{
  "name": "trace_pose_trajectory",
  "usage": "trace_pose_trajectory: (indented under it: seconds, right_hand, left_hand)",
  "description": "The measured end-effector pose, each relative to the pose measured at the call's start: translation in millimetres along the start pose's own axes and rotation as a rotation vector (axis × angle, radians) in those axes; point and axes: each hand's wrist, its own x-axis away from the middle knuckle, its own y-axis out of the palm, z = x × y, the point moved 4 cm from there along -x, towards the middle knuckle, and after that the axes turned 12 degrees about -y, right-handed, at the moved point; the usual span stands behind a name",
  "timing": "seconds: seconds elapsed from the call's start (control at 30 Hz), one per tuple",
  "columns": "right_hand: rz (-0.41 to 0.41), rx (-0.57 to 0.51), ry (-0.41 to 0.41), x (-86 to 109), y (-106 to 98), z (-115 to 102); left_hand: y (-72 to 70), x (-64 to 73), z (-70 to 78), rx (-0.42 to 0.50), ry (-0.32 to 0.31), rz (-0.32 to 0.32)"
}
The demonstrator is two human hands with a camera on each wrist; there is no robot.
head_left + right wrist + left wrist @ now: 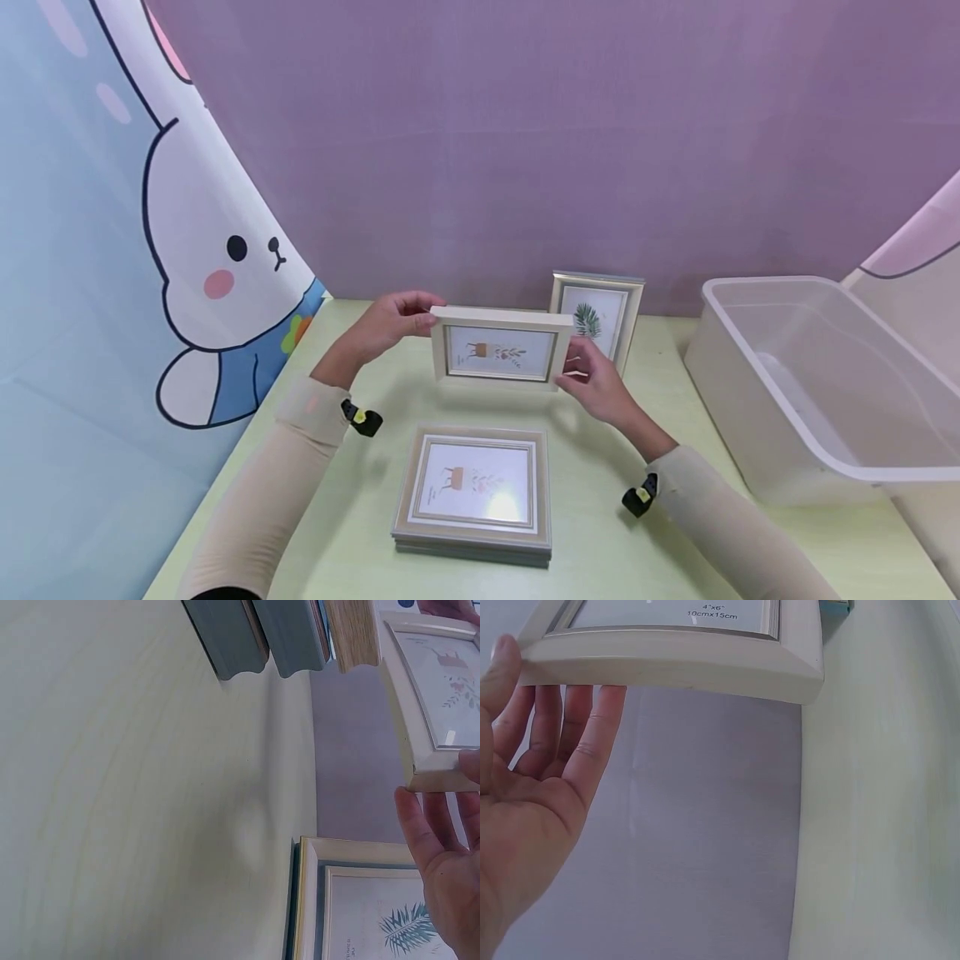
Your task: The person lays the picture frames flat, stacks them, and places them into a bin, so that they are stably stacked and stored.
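A cream picture frame (500,352) is held up in the air beyond the stack of frames (472,496), its front tipped back toward the wearer and its potted-plant print lying sideways. The left hand (390,323) pinches its left end, thumb on the near side and fingers underneath. The right hand (596,385) grips the opposite end near the lower corner, so the two hands are apart, joined only by the frame.

The stack itself lies flat on the pale green table (600,550); its top frame shows a similar print, with a bright glare on the glass. The right wrist view shows at least three frames in it, two with blue-grey edges and one with a wood-grain edge. Beyond the stack and to its right, a leaf-print frame (606,321) stands upright, partly hidden by the cream one. Well to the right of the stack sits a translucent plastic bin (750,417). A purple backdrop (525,167) hangs behind the stack, and a cartoon rabbit (202,200) is printed on the pale blue cloth (67,333) to its left.
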Motion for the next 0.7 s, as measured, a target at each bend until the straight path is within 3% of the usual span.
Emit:
trace_pose_trajectory:
  seconds: [0.43, 0.7]
  right_hand:
    - [-0.036, -0.04, 0.062, 6.0, 2.7, -11.0]
    - [-0.113, -0.126, 0.099, 12.4, 10.3, -25.0]
  left_hand:
    - [-0.6, 8.1, 0.1, -0.045, 0.003, 0.013]
    - [-3.0, 16.1, -0.4, -0.075, -0.046, 0.039]
